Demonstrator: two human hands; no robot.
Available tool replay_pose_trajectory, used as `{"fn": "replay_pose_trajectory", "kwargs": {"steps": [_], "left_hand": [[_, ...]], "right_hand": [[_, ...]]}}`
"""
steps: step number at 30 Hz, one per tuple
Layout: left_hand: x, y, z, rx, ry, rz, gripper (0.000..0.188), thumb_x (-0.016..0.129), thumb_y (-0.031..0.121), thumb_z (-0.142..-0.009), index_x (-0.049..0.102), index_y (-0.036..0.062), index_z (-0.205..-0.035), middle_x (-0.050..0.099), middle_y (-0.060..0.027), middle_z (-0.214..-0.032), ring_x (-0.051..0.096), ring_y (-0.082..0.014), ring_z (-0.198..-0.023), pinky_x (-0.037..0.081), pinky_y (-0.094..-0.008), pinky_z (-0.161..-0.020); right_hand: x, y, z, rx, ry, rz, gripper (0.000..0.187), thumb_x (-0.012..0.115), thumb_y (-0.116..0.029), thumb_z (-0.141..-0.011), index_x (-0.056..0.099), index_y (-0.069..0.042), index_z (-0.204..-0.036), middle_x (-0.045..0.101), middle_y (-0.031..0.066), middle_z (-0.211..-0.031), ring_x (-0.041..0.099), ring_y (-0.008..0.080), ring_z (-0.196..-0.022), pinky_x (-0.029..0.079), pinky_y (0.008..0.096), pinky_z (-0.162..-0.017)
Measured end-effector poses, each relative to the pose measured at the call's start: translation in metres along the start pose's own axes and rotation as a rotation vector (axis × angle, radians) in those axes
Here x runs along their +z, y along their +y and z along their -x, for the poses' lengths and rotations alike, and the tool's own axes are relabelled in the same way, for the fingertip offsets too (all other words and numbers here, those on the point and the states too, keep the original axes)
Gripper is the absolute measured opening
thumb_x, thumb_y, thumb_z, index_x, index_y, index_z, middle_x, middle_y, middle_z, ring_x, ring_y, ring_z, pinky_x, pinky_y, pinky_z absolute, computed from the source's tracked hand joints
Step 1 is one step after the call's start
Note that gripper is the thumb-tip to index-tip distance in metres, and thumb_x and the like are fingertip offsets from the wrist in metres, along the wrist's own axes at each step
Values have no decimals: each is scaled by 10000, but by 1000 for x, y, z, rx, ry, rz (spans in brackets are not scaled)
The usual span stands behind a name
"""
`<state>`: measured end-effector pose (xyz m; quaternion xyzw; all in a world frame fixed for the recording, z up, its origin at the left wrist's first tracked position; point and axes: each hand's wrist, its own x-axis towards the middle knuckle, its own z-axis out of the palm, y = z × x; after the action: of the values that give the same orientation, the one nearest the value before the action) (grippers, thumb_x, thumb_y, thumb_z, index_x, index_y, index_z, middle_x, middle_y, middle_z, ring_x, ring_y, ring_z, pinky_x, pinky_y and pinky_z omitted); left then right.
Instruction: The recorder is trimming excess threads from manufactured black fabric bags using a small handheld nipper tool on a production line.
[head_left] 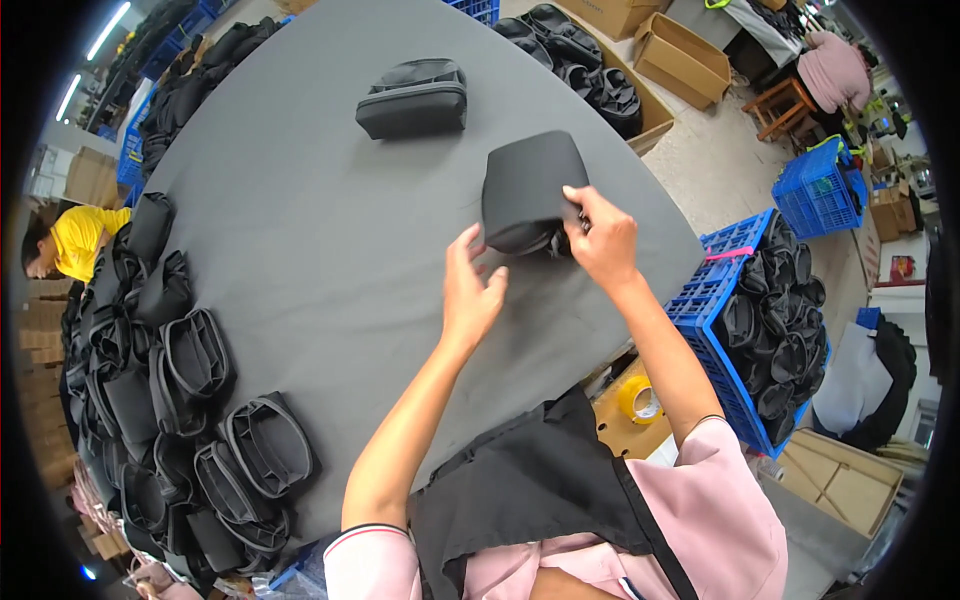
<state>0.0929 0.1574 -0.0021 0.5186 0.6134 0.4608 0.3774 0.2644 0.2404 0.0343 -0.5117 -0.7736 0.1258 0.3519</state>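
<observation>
A black padded pouch [535,180] is held up over the grey table. My right hand [602,235] grips its right edge, thumb on top and fingers curled beneath. The pouch's smooth side faces up; its underside is mostly hidden. Just left of the pouch, my left hand [472,290] is open with fingers apart and nothing in it. Farther off on the table lies a second black pouch [412,105], boxy, with a zip line round it and a see-through-looking upper panel.
Heaped black pouches [268,445] cover the table's left side. A blue crate [715,330] full of pouches stands at the right, near a tape roll [640,400]. Beyond are a cardboard box [683,60], another blue crate [818,190] and two people, one in yellow [85,238], one in pink [835,70].
</observation>
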Motion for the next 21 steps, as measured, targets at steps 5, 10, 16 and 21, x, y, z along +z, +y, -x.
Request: {"fn": "replay_pose_trajectory", "kwargs": {"steps": [5, 10, 16, 21], "left_hand": [[-46, 47, 42, 404, 339, -316, 193, 605, 84, -797, 569, 10, -971, 563, -130, -979, 525, -287, -944, 413, -375, -802], [-73, 36, 80, -130, 57, -199, 399, 514, 370, -886, 559, -23, -944, 558, -138, -902, 535, -287, -869, 425, -365, -749], [-69, 19, 111, -444, 317, 53, 423, 613, 378, -827, 610, -33, -926, 635, -140, -880, 584, -206, -811, 447, -323, -748], [-66, 12, 111, -421, 396, 304, 311, 631, 239, -826, 620, -38, -965, 645, -65, -848, 554, -121, -781, 442, -270, -721]], "right_hand": [[30, -25, -9, 688, -278, -1092, 164, 601, -149, -814, 539, -61, -690, 483, -22, -522, 428, 49, -413, 297, 227, -357], [71, -76, 65, 997, -438, -1248, 158, 608, -143, -818, 500, -86, -718, 446, -47, -561, 394, 41, -404, 303, 202, -356], [65, -108, 94, 912, -653, -1157, 231, 574, -246, -885, 572, -37, -984, 526, -20, -649, 435, 42, -445, 354, 193, -395], [39, -96, 112, 794, -580, -1135, 222, 585, -207, -869, 550, -39, -1009, 537, -6, -670, 505, 35, -586, 384, 197, -467]]}}
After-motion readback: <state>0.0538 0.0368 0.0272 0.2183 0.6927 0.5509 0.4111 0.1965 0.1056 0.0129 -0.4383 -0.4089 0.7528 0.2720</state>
